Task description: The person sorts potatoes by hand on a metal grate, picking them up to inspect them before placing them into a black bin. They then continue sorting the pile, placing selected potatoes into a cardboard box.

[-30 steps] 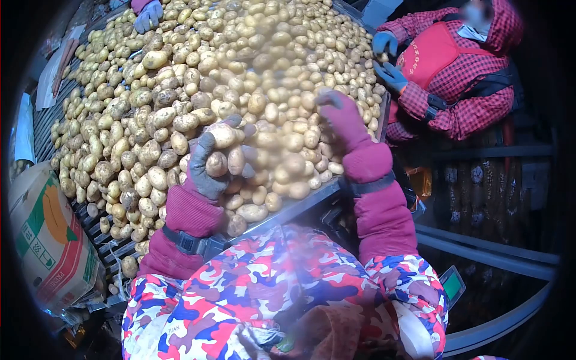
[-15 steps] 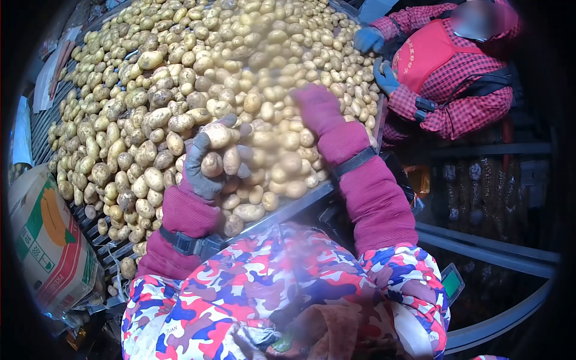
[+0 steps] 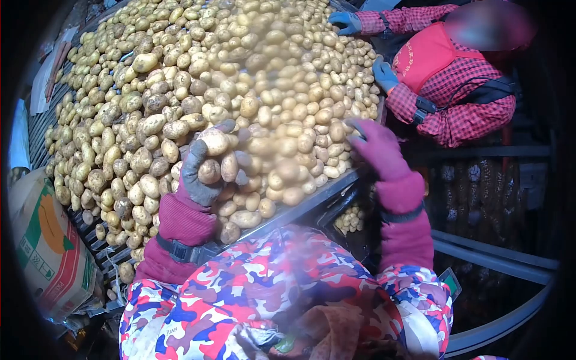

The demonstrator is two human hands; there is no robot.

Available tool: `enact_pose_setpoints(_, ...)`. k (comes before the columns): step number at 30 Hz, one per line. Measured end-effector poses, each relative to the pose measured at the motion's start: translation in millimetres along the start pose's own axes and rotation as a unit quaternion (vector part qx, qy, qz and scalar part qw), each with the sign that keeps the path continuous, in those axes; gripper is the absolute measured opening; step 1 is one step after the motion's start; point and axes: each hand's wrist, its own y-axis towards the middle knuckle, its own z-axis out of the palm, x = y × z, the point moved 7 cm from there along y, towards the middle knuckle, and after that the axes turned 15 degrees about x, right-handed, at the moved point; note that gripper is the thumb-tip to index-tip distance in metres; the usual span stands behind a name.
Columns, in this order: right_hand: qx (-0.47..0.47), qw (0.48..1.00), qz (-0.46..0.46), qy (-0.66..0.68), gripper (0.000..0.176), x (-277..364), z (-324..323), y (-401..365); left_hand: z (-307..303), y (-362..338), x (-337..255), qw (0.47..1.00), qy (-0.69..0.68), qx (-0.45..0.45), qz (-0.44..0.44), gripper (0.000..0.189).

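Note:
My left hand (image 3: 199, 180), in a grey glove, is closed around several potatoes (image 3: 211, 171) above the near side of a wide heap of potatoes (image 3: 138, 114). The held ones sit between palm and fingers. At the right end of the heap, by the metal edge (image 3: 300, 210), my right hand (image 3: 373, 143) is raised with its dark fingertips pointing left. It is smeared, its magenta cover hides most of the fingers, and I cannot make out anything in it.
Across the right corner, a co-worker in a checked top has one blue-gloved hand (image 3: 384, 74) at the edge and another (image 3: 345, 23) over the heap. More potatoes (image 3: 350, 219) lie below the edge. A printed sack (image 3: 51, 246) stands left; metal rails (image 3: 492, 258) run right.
My right hand has moved right, from over the potatoes to the edge. My left hand still holds its potatoes. The co-worker's far hand has reached left over the heap.

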Motion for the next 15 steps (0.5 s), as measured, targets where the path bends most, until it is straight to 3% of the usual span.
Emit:
enact_pose_setpoints(3, -0.082, 0.979, -0.184, -0.037, 0.040, 36, 38, 73, -8, -2, 7, 0.988, -0.156, -0.004, -0.010, 0.063)
enact_pose_setpoints(4, -0.017, 0.990, -0.140, -0.028, 0.032, 58, 43, 90, -6, -1, 7, 0.981, -0.196, -0.011, -0.007, 0.057)
enact_pose_setpoints(6, -0.043, 0.983, -0.161, -0.077, 0.026, 43, 83, 133, -3, -1, 3, 0.990, -0.140, -0.033, -0.006, 0.049)
enact_pose_setpoints(7, -0.045, 0.979, -0.157, -0.124, 0.023, 44, 91, 141, -2, -2, -3, 0.998, -0.043, -0.048, -0.008, 0.047)
enact_pose_setpoints(10, -0.031, 0.947, -0.104, -0.303, 0.017, 50, 100, 140, 2, -5, -7, 0.997, 0.065, -0.027, 0.013, 0.058)
enact_pose_setpoints(13, 0.084, 0.970, -0.025, -0.227, 0.019, 74, 69, 116, 7, -8, -11, 1.000, 0.000, -0.019, 0.018, 0.065)
enact_pose_setpoints(15, 0.006, 0.971, -0.029, -0.239, 0.020, 68, 70, 107, 8, -4, -10, 1.000, 0.001, -0.017, 0.010, 0.067)
